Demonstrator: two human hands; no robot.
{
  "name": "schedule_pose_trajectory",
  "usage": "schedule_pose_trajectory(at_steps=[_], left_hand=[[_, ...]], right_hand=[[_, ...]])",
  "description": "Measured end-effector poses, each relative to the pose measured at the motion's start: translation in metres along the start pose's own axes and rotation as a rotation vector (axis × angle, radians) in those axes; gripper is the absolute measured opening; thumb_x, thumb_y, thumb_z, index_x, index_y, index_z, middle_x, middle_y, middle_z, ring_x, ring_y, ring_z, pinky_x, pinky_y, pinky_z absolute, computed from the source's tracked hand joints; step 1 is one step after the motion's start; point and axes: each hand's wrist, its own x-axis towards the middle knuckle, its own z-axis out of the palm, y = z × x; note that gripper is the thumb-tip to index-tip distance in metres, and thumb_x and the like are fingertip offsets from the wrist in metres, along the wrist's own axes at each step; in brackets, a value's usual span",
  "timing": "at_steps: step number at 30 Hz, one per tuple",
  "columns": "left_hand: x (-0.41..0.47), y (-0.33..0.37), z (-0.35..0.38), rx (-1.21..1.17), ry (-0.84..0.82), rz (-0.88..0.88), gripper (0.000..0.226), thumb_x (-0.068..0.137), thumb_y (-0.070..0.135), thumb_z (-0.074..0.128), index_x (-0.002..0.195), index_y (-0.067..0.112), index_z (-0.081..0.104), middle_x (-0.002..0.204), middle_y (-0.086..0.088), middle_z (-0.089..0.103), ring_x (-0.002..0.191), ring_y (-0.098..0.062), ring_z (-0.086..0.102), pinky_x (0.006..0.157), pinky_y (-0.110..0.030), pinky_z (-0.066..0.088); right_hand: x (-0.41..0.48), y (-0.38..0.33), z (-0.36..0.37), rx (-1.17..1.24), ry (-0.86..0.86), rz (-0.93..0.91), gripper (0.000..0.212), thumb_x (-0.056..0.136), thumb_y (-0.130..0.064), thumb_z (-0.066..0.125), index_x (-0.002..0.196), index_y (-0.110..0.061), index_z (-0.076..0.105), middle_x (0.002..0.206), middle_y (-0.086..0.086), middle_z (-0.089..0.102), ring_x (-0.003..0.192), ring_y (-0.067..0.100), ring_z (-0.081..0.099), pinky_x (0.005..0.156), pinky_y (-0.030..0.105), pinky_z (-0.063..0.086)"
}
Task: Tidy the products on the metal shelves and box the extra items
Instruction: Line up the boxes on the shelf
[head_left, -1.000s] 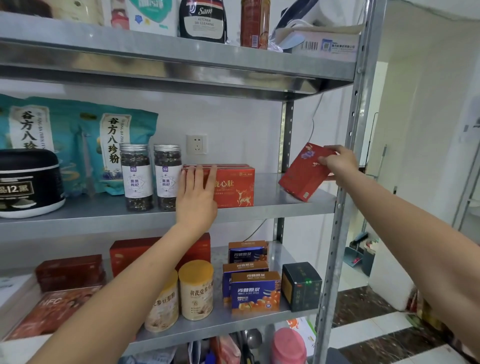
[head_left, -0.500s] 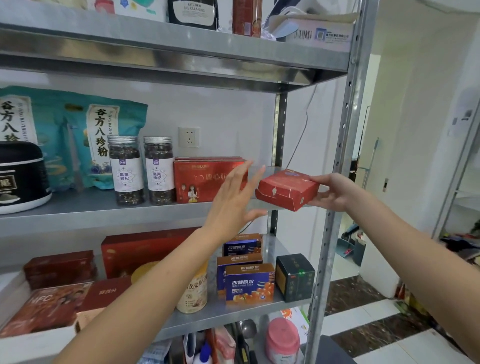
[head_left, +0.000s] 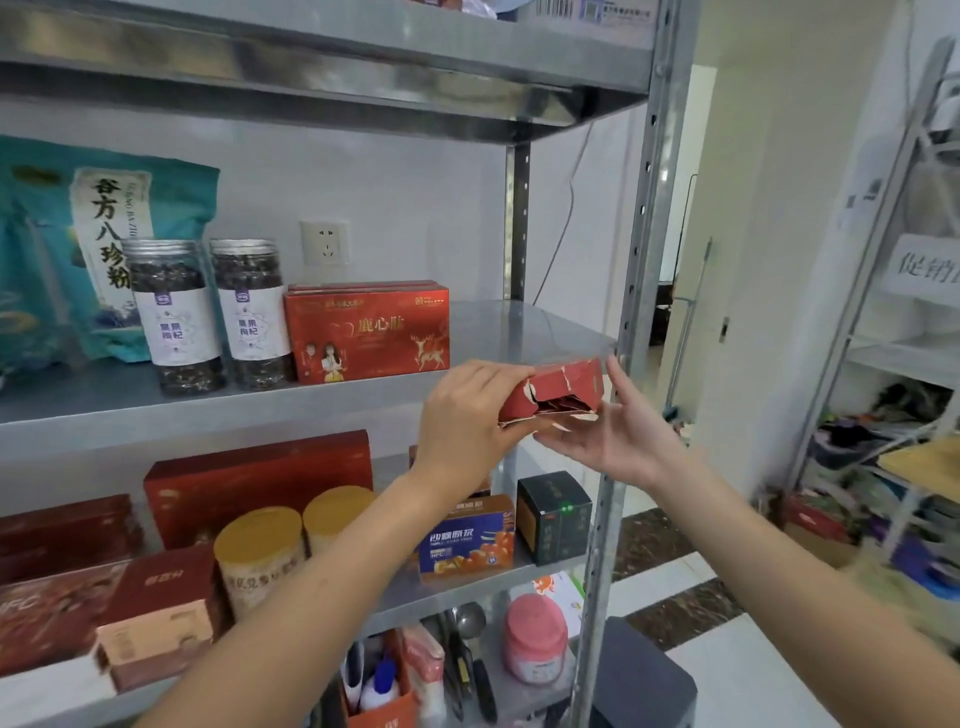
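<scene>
The left end of the small red cardboard box is hidden under the left hand, whose curled fingers grip it from above. Part of its base is covered by the right hand, which holds it from beneath, fingers under the base and thumb upright against the right end. The box is matt card with white creases and a ragged, torn-open side facing the camera. Reddish contents show in the dark gap but are hard to make out. Its long axis runs left to right, rising slightly rightward. It is held in the air just in front of the smooth grey metal shelf, beside the perforated metal upright.
</scene>
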Motion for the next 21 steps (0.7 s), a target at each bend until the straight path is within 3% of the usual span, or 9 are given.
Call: schedule_pose_trajectory(at_steps=[2, 4, 6, 9, 12, 14, 16, 18, 21], left_hand=[[-0.003, 0.008, 0.004, 0.001, -0.076, 0.003, 0.057, 0.067, 0.034, 0.087, 0.112, 0.005, 0.069, 0.106, -0.010, 0.072, 0.099, -0.030, 0.067, 0.085, -0.041, 0.052], [-0.006, 0.013, 0.006, -0.091, -0.229, -0.038, 0.067, 0.070, 0.046, 0.081, 0.123, 0.010, 0.064, 0.121, -0.006, 0.066, 0.113, -0.024, 0.058, 0.093, -0.037, 0.048], [-0.007, 0.012, 0.002, -0.320, -0.411, -0.139, 0.072, 0.078, 0.062, 0.061, 0.135, 0.020, 0.055, 0.136, 0.006, 0.054, 0.124, -0.008, 0.043, 0.102, -0.023, 0.036], [-0.009, 0.007, -0.002, -0.567, -0.490, -0.265, 0.051, 0.090, 0.052, 0.050, 0.134, 0.027, 0.056, 0.131, 0.019, 0.049, 0.123, 0.006, 0.039, 0.102, -0.009, 0.032], [-0.012, 0.006, -0.007, -0.601, -0.514, -0.293, 0.044, 0.091, 0.020, 0.066, 0.133, 0.028, 0.056, 0.130, 0.019, 0.049, 0.124, 0.005, 0.041, 0.101, -0.012, 0.039], [-0.013, 0.007, -0.006, -0.550, -0.533, -0.248, 0.053, 0.087, 0.013, 0.072, 0.135, 0.028, 0.055, 0.133, 0.019, 0.049, 0.128, 0.000, 0.040, 0.105, -0.015, 0.036], [-0.013, 0.010, -0.006, -0.467, -0.498, -0.208, 0.055, 0.085, 0.014, 0.075, 0.135, 0.025, 0.056, 0.137, 0.012, 0.053, 0.130, -0.007, 0.043, 0.110, -0.028, 0.037], [-0.016, 0.013, -0.008, -0.398, -0.442, -0.171, 0.053, 0.085, 0.017, 0.074, 0.135, 0.022, 0.057, 0.139, 0.004, 0.055, 0.131, -0.014, 0.046, 0.109, -0.041, 0.042], [-0.020, 0.017, -0.011, -0.332, -0.349, -0.062, 0.047, 0.088, 0.019, 0.070, 0.133, 0.014, 0.059, 0.135, -0.005, 0.059, 0.125, -0.024, 0.055, 0.097, -0.048, 0.052]], right_hand=[[-0.001, 0.016, -0.004, 0.060, -0.133, 0.015, 0.080, 0.084, -0.065, 0.056, 0.138, -0.008, 0.048, 0.136, 0.026, 0.054, 0.118, 0.044, 0.058, 0.092, 0.058, 0.050], [-0.001, 0.024, -0.006, 0.111, -0.092, 0.025, 0.083, 0.080, -0.069, 0.057, 0.135, -0.007, 0.051, 0.124, 0.026, 0.062, 0.107, 0.041, 0.065, 0.081, 0.052, 0.056], [-0.001, 0.029, -0.010, 0.164, -0.015, 0.027, 0.081, 0.079, -0.070, 0.057, 0.132, -0.008, 0.053, 0.117, 0.026, 0.066, 0.099, 0.040, 0.068, 0.074, 0.048, 0.058], [-0.002, 0.032, -0.018, 0.199, 0.007, 0.027, 0.082, 0.082, -0.071, 0.054, 0.135, -0.009, 0.049, 0.124, 0.026, 0.062, 0.108, 0.041, 0.065, 0.082, 0.051, 0.056], [-0.002, 0.034, -0.021, 0.145, 0.021, 0.017, 0.083, 0.082, -0.073, 0.051, 0.137, -0.011, 0.047, 0.130, 0.025, 0.059, 0.119, 0.041, 0.058, 0.094, 0.052, 0.051], [-0.003, 0.034, -0.020, 0.134, 0.016, 0.014, 0.085, 0.081, -0.073, 0.050, 0.138, -0.011, 0.048, 0.135, 0.023, 0.056, 0.130, 0.039, 0.049, 0.108, 0.048, 0.041], [-0.005, 0.036, -0.018, 0.118, 0.023, 0.004, 0.084, 0.081, -0.073, 0.049, 0.137, -0.010, 0.050, 0.136, 0.022, 0.055, 0.133, 0.037, 0.047, 0.111, 0.045, 0.037], [-0.006, 0.038, -0.015, 0.138, 0.033, -0.008, 0.082, 0.083, -0.072, 0.047, 0.134, -0.008, 0.052, 0.131, 0.022, 0.059, 0.125, 0.036, 0.054, 0.100, 0.045, 0.048], [-0.009, 0.042, -0.010, 0.192, 0.053, -0.007, 0.076, 0.085, -0.069, 0.050, 0.127, -0.006, 0.054, 0.111, 0.023, 0.069, 0.095, 0.037, 0.069, 0.074, 0.044, 0.059]])
